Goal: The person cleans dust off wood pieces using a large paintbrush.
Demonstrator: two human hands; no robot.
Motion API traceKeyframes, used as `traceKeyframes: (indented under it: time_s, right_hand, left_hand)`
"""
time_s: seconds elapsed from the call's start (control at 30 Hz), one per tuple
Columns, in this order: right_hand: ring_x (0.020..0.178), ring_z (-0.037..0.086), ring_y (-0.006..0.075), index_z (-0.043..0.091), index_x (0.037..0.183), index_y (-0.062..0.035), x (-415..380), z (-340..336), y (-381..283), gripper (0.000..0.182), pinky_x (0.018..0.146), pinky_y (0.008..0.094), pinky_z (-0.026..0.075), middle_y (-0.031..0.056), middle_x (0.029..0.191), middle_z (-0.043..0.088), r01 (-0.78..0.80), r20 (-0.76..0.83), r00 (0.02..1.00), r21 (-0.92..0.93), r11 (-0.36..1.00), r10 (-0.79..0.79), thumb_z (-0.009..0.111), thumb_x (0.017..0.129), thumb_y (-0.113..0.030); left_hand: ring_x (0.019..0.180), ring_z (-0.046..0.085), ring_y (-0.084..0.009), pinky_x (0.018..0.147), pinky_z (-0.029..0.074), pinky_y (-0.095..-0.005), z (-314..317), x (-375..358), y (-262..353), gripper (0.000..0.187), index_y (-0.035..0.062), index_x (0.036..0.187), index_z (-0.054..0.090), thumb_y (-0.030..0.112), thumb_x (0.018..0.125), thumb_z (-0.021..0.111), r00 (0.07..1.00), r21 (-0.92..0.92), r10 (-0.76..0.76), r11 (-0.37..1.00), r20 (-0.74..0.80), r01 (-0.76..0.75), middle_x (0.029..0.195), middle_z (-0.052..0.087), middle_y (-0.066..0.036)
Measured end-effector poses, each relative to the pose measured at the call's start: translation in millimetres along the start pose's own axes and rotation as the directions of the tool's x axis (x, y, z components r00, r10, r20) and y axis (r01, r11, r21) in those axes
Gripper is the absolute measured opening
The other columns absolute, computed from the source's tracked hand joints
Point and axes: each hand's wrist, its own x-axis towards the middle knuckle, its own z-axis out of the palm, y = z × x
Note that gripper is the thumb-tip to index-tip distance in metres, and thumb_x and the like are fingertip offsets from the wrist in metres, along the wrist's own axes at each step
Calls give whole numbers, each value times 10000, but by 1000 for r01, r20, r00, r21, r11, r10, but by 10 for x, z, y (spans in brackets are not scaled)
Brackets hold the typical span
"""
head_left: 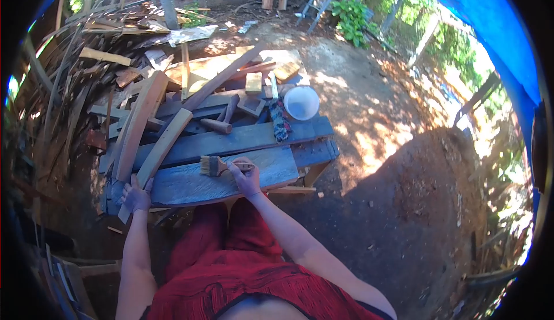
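Observation:
My right hand (247, 177) is closed on the wooden handle of a paintbrush (212, 166), whose pale bristles point left, over a wide grey board (271, 172) on the workbench. At the board's left end, my left hand (136, 196) is wrapped round the lower part of a long narrow wooden strip (165, 145), which slants up to the right. Just left of that strip a thicker curved beam (136, 127) leans across the bench.
A white bucket (301, 102) stands at the bench's back right, beside a dark bristly brush (280, 125). A wooden mallet (217, 125) and offcuts lie behind the board. Scrap wood (69, 95) is heaped at left; a ladder (322, 2) stands farther back.

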Motion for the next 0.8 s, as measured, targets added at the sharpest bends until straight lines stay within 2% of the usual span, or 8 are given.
traceKeyframes:
  time_s: [0.13,0.2,0.3,0.47,0.53,0.73,0.8]
  right_hand:
    - [644,516,50,600,788,-36,16,38,13,132,574,210,416,-13,696,563,-26,-4,1000,33,999,26,655,817,-152]
    - [656,509,51,598,776,-34,18,59,4,137,587,220,415,-17,701,560,-66,-6,998,40,997,66,658,812,-152]
    - [557,543,66,585,815,-40,28,49,29,125,531,206,440,5,681,581,-41,-39,998,-13,999,41,662,813,-138]
    - [554,552,72,584,823,-38,28,108,19,134,507,207,450,16,685,586,-48,-72,996,8,999,49,664,811,-146]
    - [568,529,53,592,797,-32,18,152,-86,138,532,212,428,-8,644,569,-96,-117,988,22,995,98,657,811,-153]
    - [529,528,64,588,779,-34,38,190,-66,136,509,214,424,5,631,574,-102,-165,982,-17,995,97,658,804,-148]
    - [508,546,71,595,815,-43,45,196,-41,141,487,205,430,3,637,571,-64,-159,986,-65,996,53,667,806,-165]
  left_hand:
    - [1045,511,-321,847,388,-461,-116,4,-30,753,196,1285,457,715,739,465,997,-19,-54,998,53,55,1072,542,-142]
    - [1039,513,-313,843,384,-455,-67,11,-69,759,198,1273,464,724,726,470,1000,-47,-8,999,27,9,1067,539,-134]
    - [1032,512,-310,843,379,-451,-73,18,-88,749,197,1256,475,721,721,483,1000,-57,-2,998,15,3,1060,535,-136]
    - [999,519,-312,823,383,-443,-60,43,-129,739,201,1234,488,723,712,493,1000,-58,11,998,7,-11,1029,534,-139]
    - [1015,511,-324,832,389,-457,-122,46,-130,747,164,1241,481,710,730,481,999,-72,20,997,27,-18,1035,521,-144]
    - [1013,510,-322,824,388,-457,-56,53,-192,771,130,1243,473,712,736,468,999,-66,51,997,3,-51,1032,520,-147]
    - [1012,511,-320,819,390,-456,-64,46,-194,773,127,1246,468,710,738,468,998,-65,58,996,-9,-59,1032,520,-147]
